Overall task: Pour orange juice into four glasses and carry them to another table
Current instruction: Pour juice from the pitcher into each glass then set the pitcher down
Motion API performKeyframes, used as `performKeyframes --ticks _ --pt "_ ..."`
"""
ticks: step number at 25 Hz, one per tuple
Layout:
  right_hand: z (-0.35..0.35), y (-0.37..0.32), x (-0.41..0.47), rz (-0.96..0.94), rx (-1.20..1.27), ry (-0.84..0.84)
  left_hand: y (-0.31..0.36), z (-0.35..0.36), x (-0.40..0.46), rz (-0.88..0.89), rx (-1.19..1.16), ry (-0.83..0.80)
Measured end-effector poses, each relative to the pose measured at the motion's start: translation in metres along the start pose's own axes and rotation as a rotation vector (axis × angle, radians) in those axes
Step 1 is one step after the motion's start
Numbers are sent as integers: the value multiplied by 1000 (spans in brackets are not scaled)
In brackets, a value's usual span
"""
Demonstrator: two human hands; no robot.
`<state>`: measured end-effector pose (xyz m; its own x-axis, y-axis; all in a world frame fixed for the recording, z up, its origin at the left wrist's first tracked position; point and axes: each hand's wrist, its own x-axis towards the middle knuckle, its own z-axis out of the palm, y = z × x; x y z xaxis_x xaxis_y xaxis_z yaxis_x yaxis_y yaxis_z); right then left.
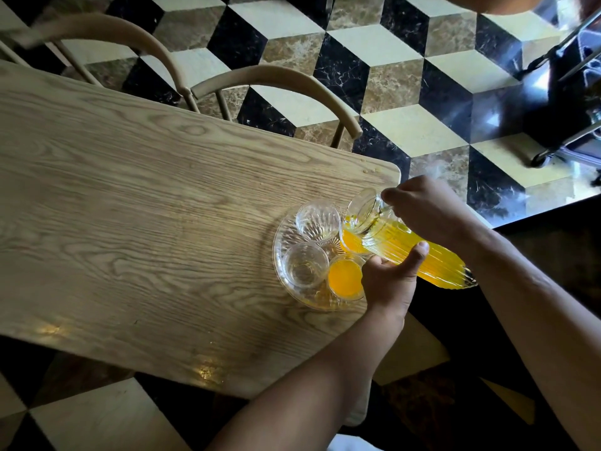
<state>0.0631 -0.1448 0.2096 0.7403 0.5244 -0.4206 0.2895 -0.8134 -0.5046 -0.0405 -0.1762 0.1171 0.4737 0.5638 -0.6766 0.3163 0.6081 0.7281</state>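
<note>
- 2 empty glasses (pixel 311 242) on glass tray (pixel 280 255), left half; fragile.
- Filled glass (pixel 345 277) at tray front, 4th glass (pixel 352 241) being filled.
- Left hand (pixel 388 281) cupped under ribbed jug (pixel 419 252): heavy, prob. slippery.
- Right hand (pixel 429 209) wrapped on jug neck/handle, best hold.

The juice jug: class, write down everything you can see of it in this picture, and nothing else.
The juice jug is clear ribbed glass, long and narrow, holding orange juice. It is tipped steeply, its wide open mouth low over a glass on the round glass tray, into which juice runs. The right hand grips it near the neck; the left hand holds it from below, thumb on its side. Its base points towards the person.
</note>
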Motion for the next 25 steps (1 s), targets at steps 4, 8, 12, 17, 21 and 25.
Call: performKeyframes --ticks 4,8,12,17,21,25 --pt "4 -11 6 -23 -54 -13 3 -4 3 -4 -19 5" --pt "9 -19 12 -33 -111 -19 1 -5 9 -23 -40 -1" --pt "12 -24 15 -32 -171 -55 -5 -3 15 -68 -90 9" --pt "18 -26 22 0 -234 -88 -11 1 22 -123 -138 14" --pt "22 -32 25 17 -300 -110 -14 1 29 -164 -124 25" --pt "26 -43 27 8 -362 -100 -14 -1 34 -206 -157 14"
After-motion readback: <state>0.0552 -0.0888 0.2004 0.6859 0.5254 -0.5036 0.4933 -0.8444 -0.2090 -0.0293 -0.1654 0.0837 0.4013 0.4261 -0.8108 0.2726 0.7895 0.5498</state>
